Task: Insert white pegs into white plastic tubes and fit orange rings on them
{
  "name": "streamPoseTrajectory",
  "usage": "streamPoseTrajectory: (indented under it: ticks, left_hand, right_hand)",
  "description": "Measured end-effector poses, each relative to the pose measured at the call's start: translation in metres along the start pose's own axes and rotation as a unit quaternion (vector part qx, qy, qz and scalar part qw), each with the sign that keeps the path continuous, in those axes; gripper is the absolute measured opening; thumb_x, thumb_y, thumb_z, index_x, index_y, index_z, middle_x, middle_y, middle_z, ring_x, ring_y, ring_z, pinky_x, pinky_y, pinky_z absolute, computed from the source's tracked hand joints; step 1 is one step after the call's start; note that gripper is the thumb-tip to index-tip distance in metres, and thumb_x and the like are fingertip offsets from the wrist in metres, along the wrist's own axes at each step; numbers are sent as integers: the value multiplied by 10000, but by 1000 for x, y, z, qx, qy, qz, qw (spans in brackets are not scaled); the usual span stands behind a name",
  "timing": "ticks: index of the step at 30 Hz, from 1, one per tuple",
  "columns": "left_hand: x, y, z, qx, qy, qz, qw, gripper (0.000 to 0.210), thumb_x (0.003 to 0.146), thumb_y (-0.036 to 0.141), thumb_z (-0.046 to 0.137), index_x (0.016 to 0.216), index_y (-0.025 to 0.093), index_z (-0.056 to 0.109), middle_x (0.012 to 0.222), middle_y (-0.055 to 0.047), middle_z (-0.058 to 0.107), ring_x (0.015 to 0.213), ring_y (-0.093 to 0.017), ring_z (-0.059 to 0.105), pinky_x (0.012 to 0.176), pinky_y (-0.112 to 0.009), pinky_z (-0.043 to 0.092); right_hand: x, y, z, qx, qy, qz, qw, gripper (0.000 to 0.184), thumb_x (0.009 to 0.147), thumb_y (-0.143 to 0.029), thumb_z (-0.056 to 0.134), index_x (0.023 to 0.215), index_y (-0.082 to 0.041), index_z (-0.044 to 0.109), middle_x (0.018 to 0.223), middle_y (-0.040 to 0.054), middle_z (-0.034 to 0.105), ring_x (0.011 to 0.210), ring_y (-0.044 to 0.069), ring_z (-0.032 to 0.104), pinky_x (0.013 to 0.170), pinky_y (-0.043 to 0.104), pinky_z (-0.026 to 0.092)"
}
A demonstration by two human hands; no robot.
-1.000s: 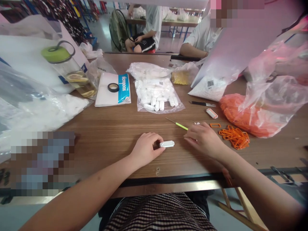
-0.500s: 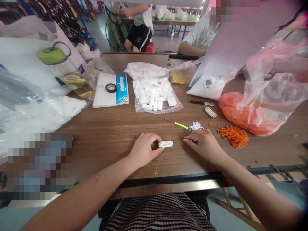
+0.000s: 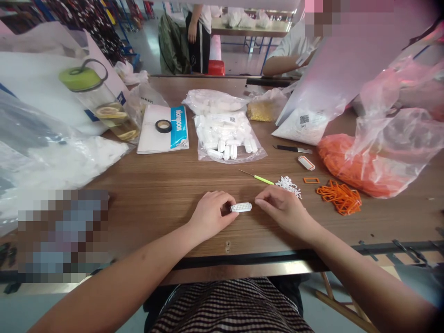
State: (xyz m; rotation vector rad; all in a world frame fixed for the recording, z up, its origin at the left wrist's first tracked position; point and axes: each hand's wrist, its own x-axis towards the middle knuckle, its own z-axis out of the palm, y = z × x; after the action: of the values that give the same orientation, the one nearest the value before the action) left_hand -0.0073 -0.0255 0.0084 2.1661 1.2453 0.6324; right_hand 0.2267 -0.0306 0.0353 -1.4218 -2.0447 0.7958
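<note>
My left hand (image 3: pixel 211 213) is closed on one end of a white connector housing (image 3: pixel 241 207), whose upper face shows rows of small holes. Just right of the housing, my right hand (image 3: pixel 282 206) has thumb and forefinger pinched together; anything between them is too small to make out. Behind that hand lies a heap of tiny white plugs (image 3: pixel 287 184). A thin pick with a yellow-green handle (image 3: pixel 263 179) rests beside the heap. Farther right are a single orange frame (image 3: pixel 311 180), a pile of orange frames (image 3: pixel 340 198) and a white housing with an orange rim (image 3: pixel 306 163).
A clear bag of white housings (image 3: pixel 229 138) lies at the centre back. Tape (image 3: pixel 163 126) sits on a notebook (image 3: pixel 149 138) beside a bottle (image 3: pixel 104 111). Tweezers (image 3: pixel 294 149) and a bag of orange parts (image 3: pixel 350 157) are at right. Two people are beyond the table.
My right hand has moved left from the heap of white plugs toward the housing, its fingertips now pinched. My left hand keeps its hold. A person in the background has changed position.
</note>
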Motion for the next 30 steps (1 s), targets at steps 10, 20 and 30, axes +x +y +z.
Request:
streamPoseTrajectory:
  ticks: [10,20,30]
  left_hand:
    - [0,-4,3,3,7,17,1000,143,822,291,717,862,212,605,780,18,632,731,-169,579,756,-349,415]
    - [0,-3,2,1,10,12,1000,153,805,277,737,838,206,606,783,23,636,719,-166,573,757,-345,409]
    - [0,-3,3,-8,15,8,1000,142,799,263,736,854,209,616,810,19,650,747,-172,577,792,-353,409]
  right_hand:
    - [16,-8,35,-27,-12,-83,996,111,917,-230,588,825,-220,649,905,31,641,893,188,570,837,369,388]
    - [11,-14,37,-146,24,-168,975,126,933,-213,558,862,-198,661,923,52,666,892,208,535,847,394,363]
    - [2,-21,27,-169,44,-212,962,168,909,-191,557,965,-226,711,930,26,729,864,203,568,854,408,372]
